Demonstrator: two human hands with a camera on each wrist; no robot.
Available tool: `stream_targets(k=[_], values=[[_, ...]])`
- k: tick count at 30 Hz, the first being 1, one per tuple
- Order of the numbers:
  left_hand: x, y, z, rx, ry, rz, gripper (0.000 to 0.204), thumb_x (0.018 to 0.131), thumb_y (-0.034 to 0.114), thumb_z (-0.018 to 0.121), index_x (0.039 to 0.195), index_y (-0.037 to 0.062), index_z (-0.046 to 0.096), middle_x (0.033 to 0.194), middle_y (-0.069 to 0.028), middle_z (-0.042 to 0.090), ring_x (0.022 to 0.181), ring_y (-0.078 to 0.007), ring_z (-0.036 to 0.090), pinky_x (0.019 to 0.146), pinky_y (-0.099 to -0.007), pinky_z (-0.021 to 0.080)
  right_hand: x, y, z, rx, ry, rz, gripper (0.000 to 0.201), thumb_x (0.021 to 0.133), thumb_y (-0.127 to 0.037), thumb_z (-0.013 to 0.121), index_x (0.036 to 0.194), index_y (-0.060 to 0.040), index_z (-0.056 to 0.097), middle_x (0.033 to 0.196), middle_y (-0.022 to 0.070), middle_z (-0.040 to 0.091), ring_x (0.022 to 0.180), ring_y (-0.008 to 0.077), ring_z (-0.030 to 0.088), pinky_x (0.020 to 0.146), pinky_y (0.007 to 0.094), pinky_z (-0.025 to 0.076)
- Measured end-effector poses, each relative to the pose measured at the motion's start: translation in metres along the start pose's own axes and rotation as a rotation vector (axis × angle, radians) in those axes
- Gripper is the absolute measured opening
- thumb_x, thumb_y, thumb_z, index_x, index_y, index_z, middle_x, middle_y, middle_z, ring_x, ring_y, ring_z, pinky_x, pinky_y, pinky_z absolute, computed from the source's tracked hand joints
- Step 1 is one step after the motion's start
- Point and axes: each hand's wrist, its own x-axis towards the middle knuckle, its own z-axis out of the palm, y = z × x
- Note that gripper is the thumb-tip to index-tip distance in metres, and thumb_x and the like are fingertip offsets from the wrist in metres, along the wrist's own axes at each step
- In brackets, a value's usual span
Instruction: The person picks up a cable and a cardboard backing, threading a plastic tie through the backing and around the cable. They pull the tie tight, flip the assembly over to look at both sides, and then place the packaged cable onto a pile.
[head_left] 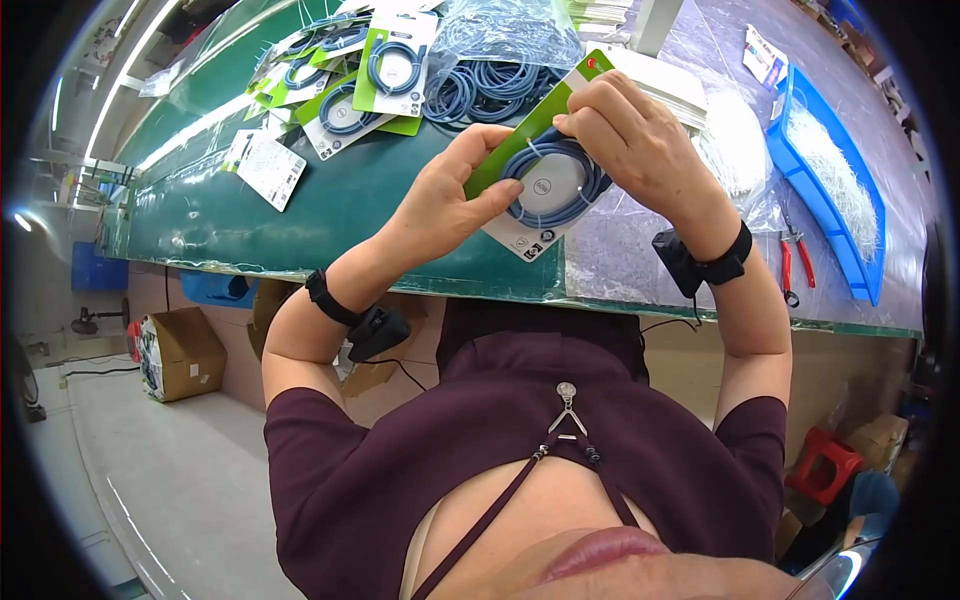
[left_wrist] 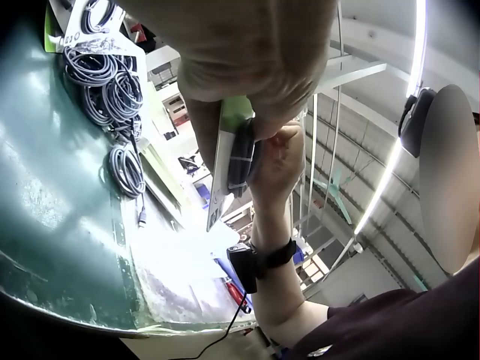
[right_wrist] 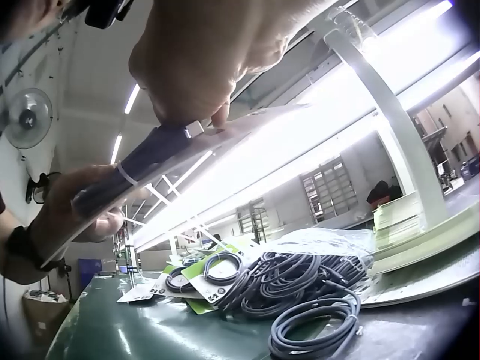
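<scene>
Cable coil (head_left: 592, 182), on card (head_left: 543, 187), pinched between fingers (head_left: 495, 199)

My table (head_left: 340, 225) is green on the left, greyish on the right. Far left I have blue cables on cards (head_left: 393, 68); beside them, a heap of loose cables (head_left: 480, 92). Farther right lie stacked pale sheets (head_left: 668, 85), then a blue tray (head_left: 820, 218), with red-handled pliers (head_left: 787, 262) left of its near end.

Small print on the held card (head_left: 543, 187) too fine for us to read, left hand (head_left: 445, 200) with fingers partly hidden from us behind it, cable coil (head_left: 563, 213) partly covered by the right hand (head_left: 645, 150), far clear plastic (head_left: 510, 28) cut off in our head view.
</scene>
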Motion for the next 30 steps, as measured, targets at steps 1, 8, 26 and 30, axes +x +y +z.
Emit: stream_targets(k=[1, 8, 26, 30], values=[[-0.001, 0.0, 0.0, -0.022, -0.012, -0.001, 0.037, 0.09, 0.008, 0.062, 0.123, 0.0015, 0.047, 0.108, -0.0042, 0.059, 0.097, -0.0095, 0.054, 0.084, -0.0254, 0.046, 0.0, 0.001, -0.001, 0.002, 0.001, -0.002, 0.025, 0.07, -0.005, 0.067, 0.092, -0.0033, 0.055, 0.092, 0.0072, 0.05, 0.087, 0.0224, 0.057, 0.073, 0.0308, 0.053], [0.0, -0.007, -0.003, -0.052, -0.004, -0.035, 0.034, 0.091, 0.009, 0.061, 0.121, 0.0001, 0.047, 0.107, -0.004, 0.059, 0.096, -0.009, 0.055, 0.084, -0.0244, 0.046, 0.008, 0.007, -0.004, 0.104, -0.092, -0.008, 0.028, 0.072, -0.003, 0.068, 0.098, -0.0036, 0.057, 0.099, 0.0097, 0.053, 0.094, 0.0243, 0.058, 0.078, 0.0329, 0.052], [0.103, -0.146, -0.345, 0.453, 0.896, 0.176, 0.026, 0.09, 0.02, 0.061, 0.104, -0.0006, 0.065, 0.093, -0.0079, 0.064, 0.08, -0.0187, 0.059, 0.075, -0.0332, 0.048, -0.109, -0.011, 0.051, 0.454, 0.149, 0.893, 0.017, 0.084, 0.003, 0.061, 0.101, 0.0009, 0.06, 0.091, 0.0117, 0.06, 0.078, 0.0207, 0.06, 0.07, 0.0282, 0.048], [0.105, -0.162, -0.355, 0.911, 0.921, -0.247, 0.032, 0.091, 0.026, 0.059, 0.105, -0.002, 0.065, 0.102, -0.0159, 0.064, 0.089, -0.0283, 0.059, 0.083, -0.0404, 0.046, -0.125, -0.003, 0.058, 0.388, 0.125, 0.964, 0.013, 0.085, 0.0, 0.06, 0.098, 0.0021, 0.06, 0.088, 0.0139, 0.061, 0.078, 0.0236, 0.061, 0.07, 0.0307, 0.048]])
